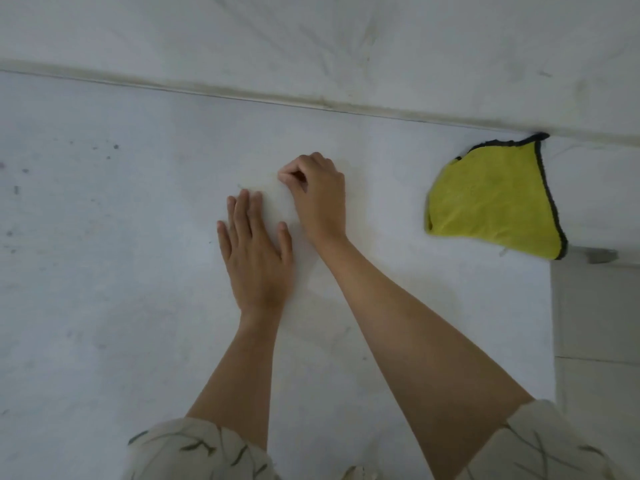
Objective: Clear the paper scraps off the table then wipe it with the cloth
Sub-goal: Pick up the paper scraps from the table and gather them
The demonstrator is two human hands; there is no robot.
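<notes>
My left hand [254, 251] lies flat on the white table [104, 271] near its middle, fingers straight and together. Just beyond it to the right, my right hand [317, 192] is curled, its thumb and forefinger pinched together at the table surface; whether a paper scrap is between them is too small to tell. No paper scrap shows plainly anywhere on the table. A yellow cloth [491, 202] with a dark hem lies crumpled at the table's far right corner, apart from both hands.
The table meets a white wall [311, 36] along its far edge. Its right edge drops off to a grey tiled floor [595, 323]. Small dark specks mark the table's left part [116, 146].
</notes>
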